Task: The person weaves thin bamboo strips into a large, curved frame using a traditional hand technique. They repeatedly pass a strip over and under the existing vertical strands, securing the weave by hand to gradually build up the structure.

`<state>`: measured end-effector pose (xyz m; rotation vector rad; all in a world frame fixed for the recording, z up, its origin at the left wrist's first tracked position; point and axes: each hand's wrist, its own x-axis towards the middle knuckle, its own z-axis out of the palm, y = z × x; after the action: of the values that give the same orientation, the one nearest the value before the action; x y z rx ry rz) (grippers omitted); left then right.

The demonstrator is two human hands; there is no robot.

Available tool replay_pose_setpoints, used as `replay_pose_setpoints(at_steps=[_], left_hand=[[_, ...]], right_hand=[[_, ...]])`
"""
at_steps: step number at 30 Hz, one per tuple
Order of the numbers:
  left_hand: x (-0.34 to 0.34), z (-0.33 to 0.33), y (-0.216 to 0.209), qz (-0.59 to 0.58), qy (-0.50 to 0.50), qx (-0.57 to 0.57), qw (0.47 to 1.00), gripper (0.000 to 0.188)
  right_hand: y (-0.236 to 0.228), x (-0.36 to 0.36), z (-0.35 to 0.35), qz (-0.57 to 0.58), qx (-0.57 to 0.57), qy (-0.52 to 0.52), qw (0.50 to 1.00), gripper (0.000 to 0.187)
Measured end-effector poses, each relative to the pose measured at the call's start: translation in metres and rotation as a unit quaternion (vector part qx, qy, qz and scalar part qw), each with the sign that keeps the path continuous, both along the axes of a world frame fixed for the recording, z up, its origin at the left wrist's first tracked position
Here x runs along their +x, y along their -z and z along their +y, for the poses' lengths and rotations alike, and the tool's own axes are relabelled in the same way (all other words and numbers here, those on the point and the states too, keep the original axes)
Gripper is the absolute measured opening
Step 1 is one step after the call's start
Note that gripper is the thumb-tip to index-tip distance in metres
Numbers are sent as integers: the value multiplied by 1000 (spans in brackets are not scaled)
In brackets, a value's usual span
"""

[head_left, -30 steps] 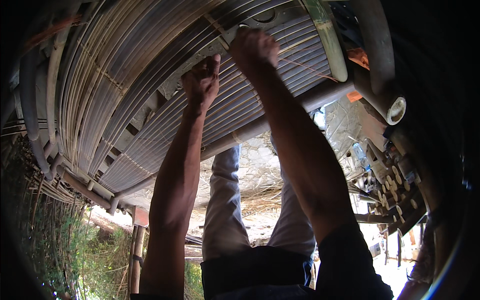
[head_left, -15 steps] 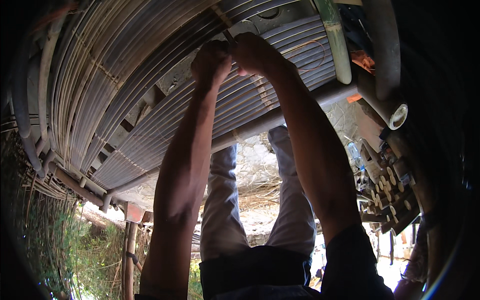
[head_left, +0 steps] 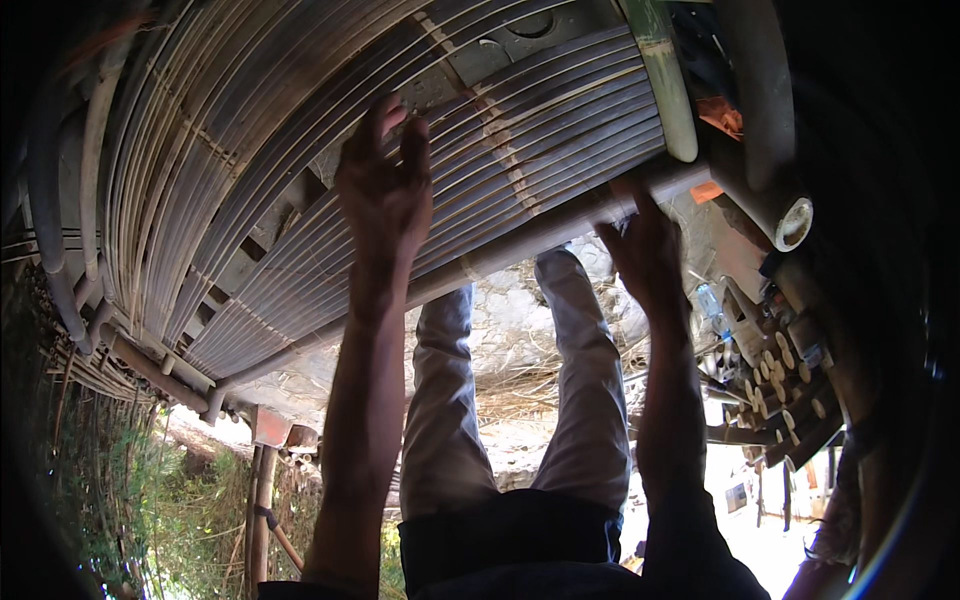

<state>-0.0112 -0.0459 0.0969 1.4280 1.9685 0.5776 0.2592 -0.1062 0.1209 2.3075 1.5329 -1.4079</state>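
Observation:
Narrow bamboo slats lie side by side in a frame, making a bench-like surface with gaps between some of them. My left hand hovers over the slats, its thumb and fingers apart, with nothing visible in it. A pale woven binding crosses the slats to its right, in line with a thin crosspiece farther up. My right hand is near the thick front pole, fingers spread and slightly blurred; I see nothing in it. Whether it touches the pole I cannot tell.
A greenish bamboo pole borders the slats on the right. Beside it a thick pole ends in a pale cut face. Below are a clear bottle and stacked cut bamboo. An upright post stands at lower left.
My hands were closed together at the crosspiece and have parted. The left has come back slightly and opened; the right has moved right and nearer. The thin loop over the right slats no longer shows.

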Motion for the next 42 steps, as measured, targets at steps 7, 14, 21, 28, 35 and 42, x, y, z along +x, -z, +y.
replay_pose_setpoints(at_steps=[7, 14, 21, 28, 35, 42], left_hand=[[7, 23, 58, -66, 96, -183, 976, 53], [3, 16, 75, 63, 158, -201, 965, 46], [16, -1, 81, 72, 100, 30, 992, 21], [28, 3, 88, 235, 116, -18, 965, 36], [25, -3, 91, 199, 85, -30, 976, 38], [16, -2, 90, 226, 92, 6, 970, 33]], right_hand=[[-92, 139, -181, -68, -282, -346, 892, 35], [-196, 85, -7, 285, -231, -5, 930, 23], [-188, 85, 88, -71, 32, -299, 951, 19], [-220, 59, 62, -112, -91, -422, 895, 31], [-220, 120, 69, 35, -24, -439, 897, 9], [-186, 146, 45, 141, 12, -117, 983, 67]])
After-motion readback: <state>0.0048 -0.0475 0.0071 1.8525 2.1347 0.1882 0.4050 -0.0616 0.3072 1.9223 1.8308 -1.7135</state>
